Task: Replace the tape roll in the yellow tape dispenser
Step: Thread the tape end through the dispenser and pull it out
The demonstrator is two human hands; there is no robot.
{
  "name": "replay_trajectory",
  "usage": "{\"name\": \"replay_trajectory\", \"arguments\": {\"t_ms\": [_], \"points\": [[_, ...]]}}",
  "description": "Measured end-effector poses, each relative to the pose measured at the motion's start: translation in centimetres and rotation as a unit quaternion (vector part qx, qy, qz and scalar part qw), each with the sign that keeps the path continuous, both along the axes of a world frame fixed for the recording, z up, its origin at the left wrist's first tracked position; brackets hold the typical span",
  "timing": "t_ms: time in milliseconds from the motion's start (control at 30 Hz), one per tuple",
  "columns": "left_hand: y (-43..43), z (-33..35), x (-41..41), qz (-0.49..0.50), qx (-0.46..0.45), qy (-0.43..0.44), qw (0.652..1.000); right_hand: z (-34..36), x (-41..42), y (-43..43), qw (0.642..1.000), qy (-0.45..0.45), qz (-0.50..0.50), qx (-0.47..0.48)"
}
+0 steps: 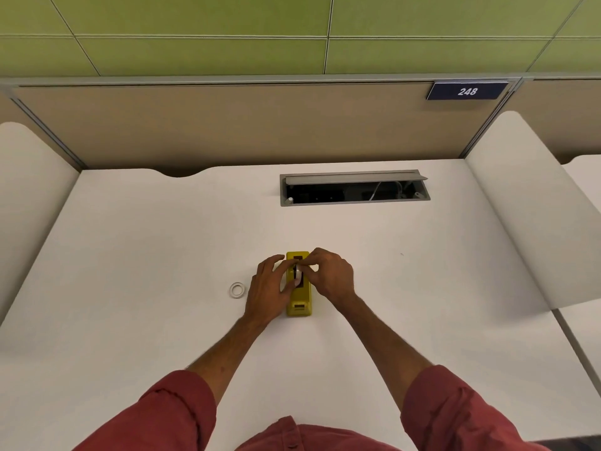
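The yellow dispenser (299, 301) lies mid-desk (162, 239), its dark slot facing up. Both the left hand (268, 292) and right hand (330, 276) pinch a white roll (296, 274) over the slot. A spare ring (237, 290) lies just left.

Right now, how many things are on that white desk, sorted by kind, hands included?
Yellow tape dispenser: 1
Tape rolls: 2, one loose on the desk, one white roll held at the dispenser's slot
Hands: 2, left hand and right hand, both at the dispenser
Total: 5
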State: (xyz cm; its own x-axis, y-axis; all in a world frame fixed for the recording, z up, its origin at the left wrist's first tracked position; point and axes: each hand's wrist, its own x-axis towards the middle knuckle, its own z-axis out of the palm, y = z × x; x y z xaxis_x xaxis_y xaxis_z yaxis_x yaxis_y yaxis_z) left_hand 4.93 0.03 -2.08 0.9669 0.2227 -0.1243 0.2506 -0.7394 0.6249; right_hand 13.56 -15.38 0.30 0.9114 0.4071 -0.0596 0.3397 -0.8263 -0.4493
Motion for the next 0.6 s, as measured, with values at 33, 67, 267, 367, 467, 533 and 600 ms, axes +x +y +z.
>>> {"name": "replay_trajectory", "arguments": {"t_ms": [33,67,267,367,467,533,600], "points": [[-0.18,-0.06,0.00,0.003,0.000,0.002,1.000,-0.01,0.01,0.03,1.000,0.008,-0.005,0.004],[-0.37,-0.09,-0.02,0.007,-0.001,0.002,1.000,-0.05,0.06,0.05,1.000,0.014,-0.007,0.006],[-0.88,0.12,0.32,0.032,-0.041,-0.002,0.999,0.15,0.73,0.19,0.999,0.031,-0.011,0.004],[-0.58,0.26,0.33,0.033,-0.061,-0.009,0.998,0.13,0.63,0.14,1.000,0.019,-0.004,-0.002],[-0.35,0.26,0.16,0.029,-0.073,-0.017,0.997,0.14,0.45,0.03,1.000,0.004,0.001,-0.007],[-0.35,0.17,0.15,0.027,-0.075,-0.015,0.997,0.22,0.37,0.16,1.000,-0.005,0.003,-0.010],[-0.58,0.11,0.18,0.029,-0.075,-0.018,0.997,0.39,0.38,0.36,1.000,-0.014,0.005,-0.015]]}}
